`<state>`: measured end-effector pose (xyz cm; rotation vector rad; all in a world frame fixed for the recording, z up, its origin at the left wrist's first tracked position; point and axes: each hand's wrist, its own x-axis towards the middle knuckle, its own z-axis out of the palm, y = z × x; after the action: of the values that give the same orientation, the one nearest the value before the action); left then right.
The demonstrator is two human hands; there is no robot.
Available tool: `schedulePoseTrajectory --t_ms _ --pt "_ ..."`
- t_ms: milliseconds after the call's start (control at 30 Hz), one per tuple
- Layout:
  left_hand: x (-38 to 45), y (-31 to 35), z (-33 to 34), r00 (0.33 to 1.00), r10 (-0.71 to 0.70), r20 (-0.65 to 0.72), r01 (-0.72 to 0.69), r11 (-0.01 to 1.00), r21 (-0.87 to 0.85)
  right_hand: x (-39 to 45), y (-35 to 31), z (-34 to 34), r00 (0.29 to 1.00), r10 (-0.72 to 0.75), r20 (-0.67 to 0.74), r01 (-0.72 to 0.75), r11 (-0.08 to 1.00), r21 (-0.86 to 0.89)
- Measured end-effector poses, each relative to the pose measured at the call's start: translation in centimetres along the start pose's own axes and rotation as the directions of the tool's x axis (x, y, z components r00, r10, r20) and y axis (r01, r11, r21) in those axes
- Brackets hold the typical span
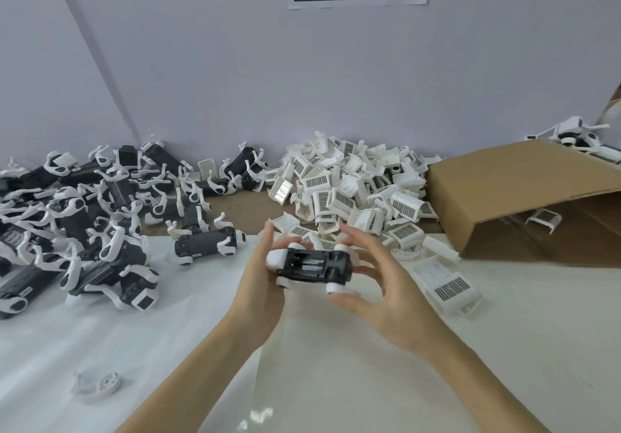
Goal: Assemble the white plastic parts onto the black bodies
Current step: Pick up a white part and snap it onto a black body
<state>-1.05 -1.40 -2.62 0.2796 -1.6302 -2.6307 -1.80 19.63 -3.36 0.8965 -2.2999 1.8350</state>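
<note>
Above the white table I hold a black body with white round parts at its corners, its open battery bay facing up. My left hand grips its left end, fingers raised behind it. My right hand holds the right end between thumb and fingers. A heap of loose white grille parts lies behind the hands. A large heap of black bodies with white arms fitted fills the left side.
A tipped open cardboard box lies at the right, with a white part inside. One white grille part lies right of my hands. A white ring-shaped piece sits near the front left. A wall stands close behind the table.
</note>
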Motion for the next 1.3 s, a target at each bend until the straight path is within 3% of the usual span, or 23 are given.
schedulePoseTrajectory --t_ms 100,200,267,400,500,567,633,700,733,867,967,1167,1233,1300 --pt "-0.1 -0.3 -0.5 0.993 0.105 -0.060 -0.113 0.984 -0.135 -0.3 0.0 1.0 0.978 -0.198 0.061 0.207 0.915 -0.347" --pt "-0.1 0.3 -0.9 0.988 0.101 -0.116 -0.123 0.973 -0.197 -0.4 -0.1 1.7 0.951 -0.305 0.044 0.277 0.785 -0.554" --pt "-0.2 0.8 -0.6 0.988 0.117 -0.099 -0.136 0.966 -0.220 -0.4 0.0 1.9 0.938 -0.345 0.042 0.302 0.747 -0.592" --pt "-0.7 1.0 0.3 0.974 0.219 -0.052 -0.222 0.972 -0.076 0.1 0.3 1.0 0.935 -0.356 0.007 0.304 0.789 -0.534" --pt "-0.8 0.9 0.8 0.979 0.201 0.039 -0.199 0.978 -0.061 0.5 0.5 0.1 0.907 -0.421 0.020 0.364 0.758 -0.542" --pt "-0.7 1.0 0.8 0.983 0.180 0.030 -0.178 0.981 -0.072 0.5 0.9 0.0 0.935 -0.354 -0.036 0.309 0.857 -0.412" --pt "-0.4 0.9 0.6 0.983 0.185 -0.023 -0.186 0.979 -0.087 0.3 0.3 0.3 0.996 -0.025 -0.084 0.026 1.000 0.014" --pt "-0.4 0.6 0.6 0.976 0.210 -0.055 -0.214 0.972 -0.093 0.2 0.0 1.0 0.964 0.266 0.020 -0.255 0.895 0.366" --pt "-0.5 0.5 0.6 0.974 0.222 -0.056 -0.226 0.970 -0.088 0.4 0.1 1.2 0.944 0.326 0.042 -0.310 0.842 0.442" --pt "-0.8 -0.2 0.6 0.969 0.246 0.015 -0.244 0.967 -0.074 0.8 -0.2 1.2 0.938 0.341 0.056 -0.315 0.774 0.549" --pt "-1.0 0.0 0.5 0.968 0.245 0.059 -0.242 0.969 -0.049 0.8 -0.6 1.1 0.949 0.307 0.074 -0.268 0.662 0.700" --pt "-1.3 0.4 0.8 0.961 0.250 0.114 -0.247 0.968 -0.045 0.9 -1.0 0.7 0.923 0.378 0.071 -0.331 0.687 0.646" --pt "-1.7 0.1 1.1 0.944 0.309 0.118 -0.320 0.943 0.088 0.9 -1.3 0.6 0.915 0.397 0.073 -0.348 0.683 0.642" --pt "-2.0 -0.2 1.0 0.886 0.417 0.204 -0.464 0.789 0.402 1.0 -1.2 0.1 0.868 0.484 0.110 -0.411 0.576 0.706"
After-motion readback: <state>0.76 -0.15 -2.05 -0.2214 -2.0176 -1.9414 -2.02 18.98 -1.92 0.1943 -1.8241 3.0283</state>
